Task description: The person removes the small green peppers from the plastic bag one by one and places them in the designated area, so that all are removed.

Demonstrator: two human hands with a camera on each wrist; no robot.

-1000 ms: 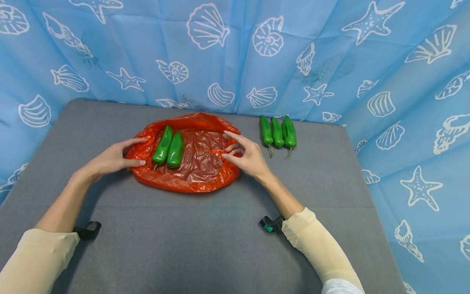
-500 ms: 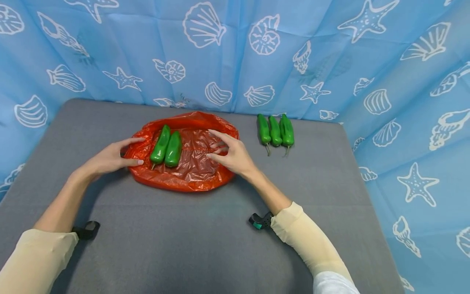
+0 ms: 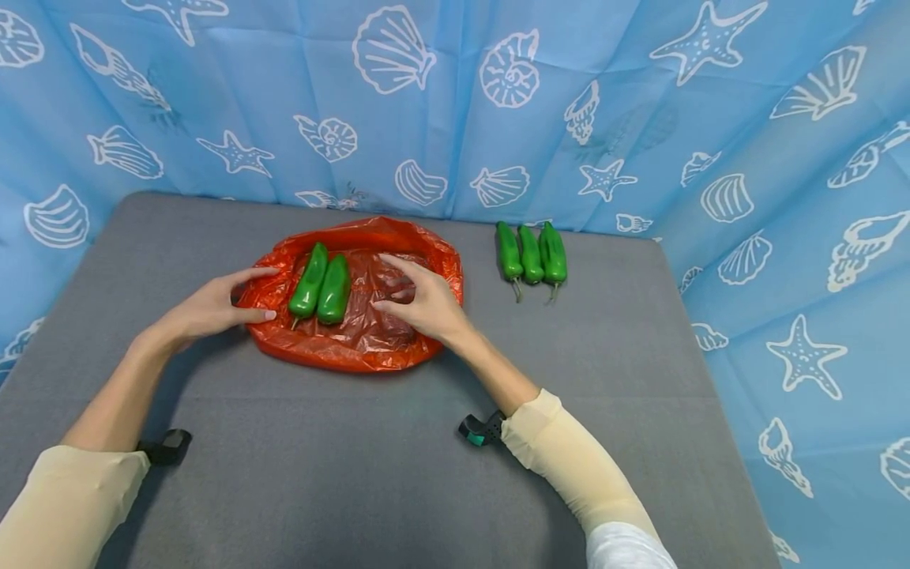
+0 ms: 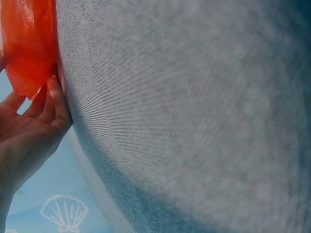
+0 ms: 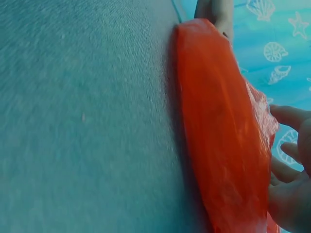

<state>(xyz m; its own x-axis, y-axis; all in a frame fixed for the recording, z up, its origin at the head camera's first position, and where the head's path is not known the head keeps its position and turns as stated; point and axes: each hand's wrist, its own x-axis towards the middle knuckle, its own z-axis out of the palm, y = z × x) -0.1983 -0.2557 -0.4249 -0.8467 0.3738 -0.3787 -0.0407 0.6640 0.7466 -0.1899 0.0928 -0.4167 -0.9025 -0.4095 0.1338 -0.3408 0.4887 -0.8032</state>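
Note:
A red plastic bag (image 3: 384, 359) lies spread on the table with its rim rolled into a low wall. Two green peppers lie in its left part, a slimmer pepper (image 3: 310, 283) beside a thicker pepper (image 3: 334, 291). My left hand (image 3: 209, 308) holds the bag's left end, thumb and index finger over the rim; the left wrist view shows other fingers against the outside of the red bag (image 4: 31, 48). My right hand (image 3: 426, 304) hovers over the right part of the bag, thumb and fingers spread apart, holding nothing, right of the peppers.
Three more green peppers (image 3: 530, 254) lie side by side on the grey table (image 3: 341, 458), near its back edge and right of the bag. A blue curtain (image 3: 455, 111) with white shell prints hangs behind the table and along its right side.
My right hand has left the bag's right rim and moved left over the bag toward the two peppers. My left hand stays at the left end. The peppers have not moved.

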